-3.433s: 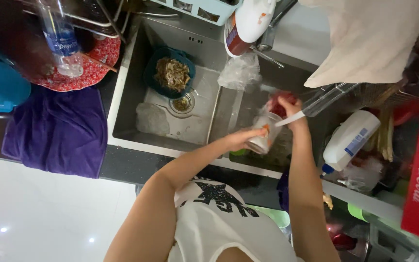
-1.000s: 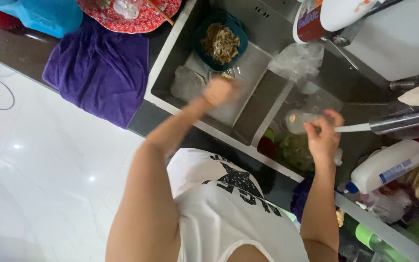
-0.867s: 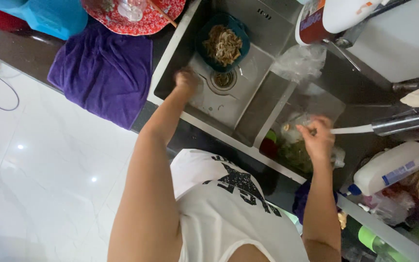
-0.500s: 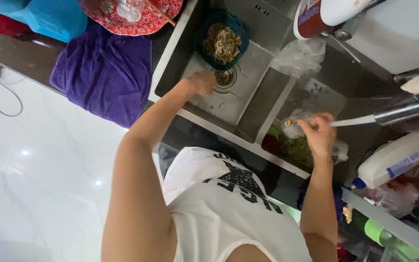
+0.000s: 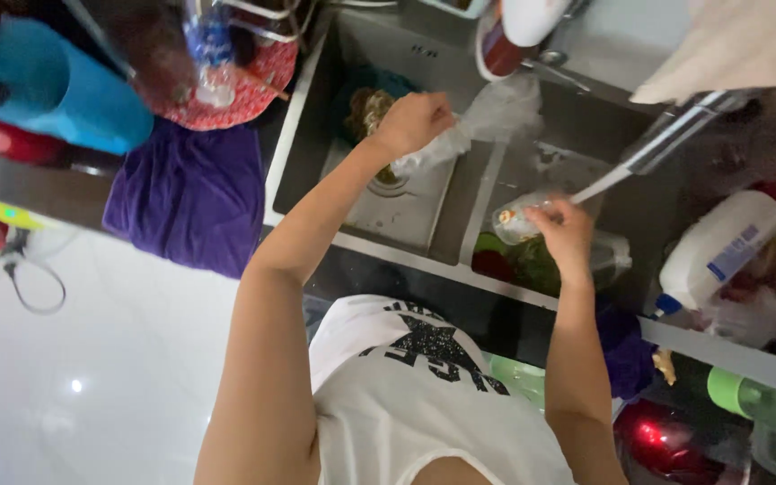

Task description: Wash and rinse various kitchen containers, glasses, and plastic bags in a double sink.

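Note:
My left hand reaches over the left basin of a steel double sink, closed on a crumpled piece of clear plastic that hangs below the fist. Just behind it sits a teal bowl of brownish scraps. More clear plastic lies on the divider. Over the right basin, my right hand holds a small clear cup tilted on its side. A thin stream of water from the metal faucet runs to it.
Green leaves and something red lie in the right basin. A purple cloth, a red patterned mat with a bottle and a blue container sit to the left. A white bottle lies to the right.
My left hand went down into the left basin, took the clear plastic lying there and lifted it toward the divider. My right hand keeps the cup at the water stream.

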